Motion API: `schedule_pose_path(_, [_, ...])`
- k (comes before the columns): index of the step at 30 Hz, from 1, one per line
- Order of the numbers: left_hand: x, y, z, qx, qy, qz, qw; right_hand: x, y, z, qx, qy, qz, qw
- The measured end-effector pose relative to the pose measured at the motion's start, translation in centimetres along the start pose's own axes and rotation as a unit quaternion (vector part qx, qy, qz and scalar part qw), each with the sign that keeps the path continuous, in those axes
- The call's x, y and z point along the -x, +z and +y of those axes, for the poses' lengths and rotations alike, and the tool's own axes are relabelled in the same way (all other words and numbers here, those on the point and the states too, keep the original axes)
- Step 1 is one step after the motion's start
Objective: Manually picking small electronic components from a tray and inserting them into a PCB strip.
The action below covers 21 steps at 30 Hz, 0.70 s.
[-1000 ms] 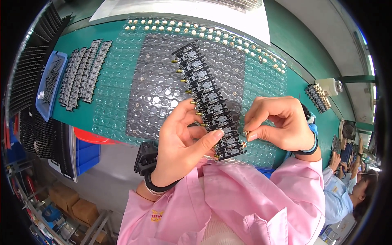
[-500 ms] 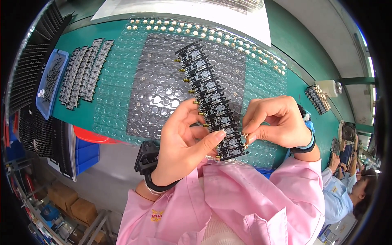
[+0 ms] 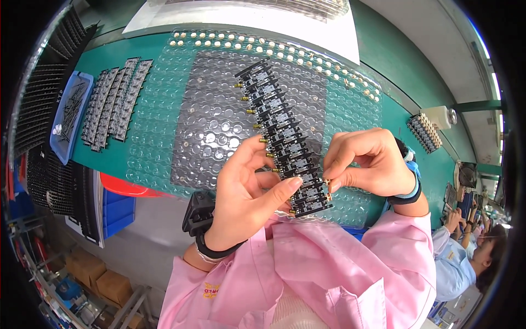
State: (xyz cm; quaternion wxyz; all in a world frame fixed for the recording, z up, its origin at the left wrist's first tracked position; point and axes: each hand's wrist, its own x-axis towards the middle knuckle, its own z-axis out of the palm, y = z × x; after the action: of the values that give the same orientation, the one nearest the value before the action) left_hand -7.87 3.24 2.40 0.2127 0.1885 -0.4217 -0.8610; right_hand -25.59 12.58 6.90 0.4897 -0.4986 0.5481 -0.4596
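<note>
A long black circuit board panel [image 3: 285, 131], made of repeated small boards, is tilted in front of me above the tray. Brass-coloured connectors stick out along its left edge. My left hand [image 3: 249, 183] is closed on the panel's near part, with the thumb on its face and the fingers behind. At the panel's lower right edge, my right hand [image 3: 364, 167] pinches a small gold-coloured metal part [image 3: 328, 185] between thumb and fingers. That part touches the panel edge; the fingertips partly hide it.
A clear dimpled plastic tray [image 3: 219, 109] covers the green bench, with rows of small white round parts [image 3: 241, 46] along its far side. More board panels [image 3: 115, 104] and a blue bin of thin dark pieces [image 3: 71, 115] lie left. A co-worker in blue [image 3: 455, 257] sits at right.
The view has shifted slightly. My hands keep nearly the same hold on the panel and the small metal part, with the right fingers moved only a little.
</note>
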Motion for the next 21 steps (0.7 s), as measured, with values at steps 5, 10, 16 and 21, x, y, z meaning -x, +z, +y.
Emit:
schedule_pose_path(5, [-0.1,0.2,0.1,-0.013,-0.011,-0.012,1.000,-0.1,-0.3,0.3,-0.018,-0.002,-0.023,1.000])
schedule_pose_path(10, [0.2,0.4,0.2,0.002,-0.004,0.006,1.000,-0.2,-0.5,-0.3,-0.131,0.077,0.000,0.988])
schedule_pose_path(16, [0.8,-0.2,0.7,0.006,0.005,0.024,1.000,1.9,-10.8,2.9,0.286,0.031,0.313,0.905])
schedule_pose_path(21, [0.7,-0.6,0.5,0.006,0.029,0.022,0.999,2.8,-14.3,5.6,0.474,0.101,0.304,0.820])
